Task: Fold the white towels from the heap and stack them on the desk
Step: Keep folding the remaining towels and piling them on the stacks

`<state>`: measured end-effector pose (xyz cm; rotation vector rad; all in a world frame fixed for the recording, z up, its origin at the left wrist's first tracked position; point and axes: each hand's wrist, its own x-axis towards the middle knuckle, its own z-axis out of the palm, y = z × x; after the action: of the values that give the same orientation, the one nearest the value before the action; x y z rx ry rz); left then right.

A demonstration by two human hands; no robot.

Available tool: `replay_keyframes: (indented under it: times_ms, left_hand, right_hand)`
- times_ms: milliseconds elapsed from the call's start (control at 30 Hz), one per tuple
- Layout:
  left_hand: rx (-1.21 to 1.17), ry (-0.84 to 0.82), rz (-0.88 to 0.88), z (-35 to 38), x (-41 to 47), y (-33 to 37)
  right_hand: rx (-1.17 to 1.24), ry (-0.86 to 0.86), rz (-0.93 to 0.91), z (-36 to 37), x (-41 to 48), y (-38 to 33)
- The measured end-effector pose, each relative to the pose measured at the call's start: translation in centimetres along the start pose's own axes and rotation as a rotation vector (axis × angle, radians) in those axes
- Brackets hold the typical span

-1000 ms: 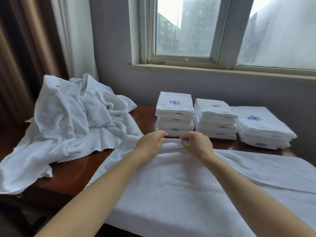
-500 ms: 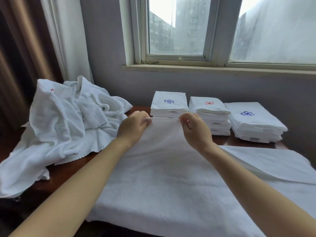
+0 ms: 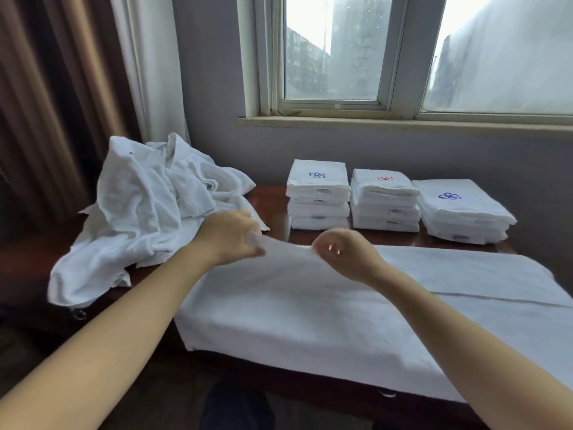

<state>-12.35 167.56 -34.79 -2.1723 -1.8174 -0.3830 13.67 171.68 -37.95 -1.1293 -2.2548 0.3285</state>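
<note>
My left hand (image 3: 229,238) and right hand (image 3: 345,254) pinch the raised far edge of the spread towel (image 3: 310,311). Grips this close together may let unheld corners sag, skewing the fold.

Left hand (image 3: 229,237), right hand (image 3: 344,252) pinch towel (image 3: 310,311) edge; heap (image 3: 139,212) at left.

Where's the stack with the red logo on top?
Head view: the red-logo stack sits at the back of the desk under the window, between the narrow blue-logo stack leftward and the wide blue-logo stack rightward.
</note>
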Motion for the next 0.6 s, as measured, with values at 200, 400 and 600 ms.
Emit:
replay_keyframes:
  times_ms: [200, 400, 600]
  left_hand:
    - [-0.065, -0.446, -0.130, 1.6, -2.3, 2.0]
    - [-0.241, -0.355, -0.135, 5.3, -2.3, 6.9]
    - [-0.172, -0.280, -0.146, 9.2, -1.4, 7.6]
  right_hand:
    - [0.033, -0.063, 0.038, 1.3, -1.8, 0.6]
    - [-0.104, 0.012, 0.143, 2.2, -1.6, 3.3]
    - [-0.283, -0.254, 0.223, 4.2, -2.3, 5.6]
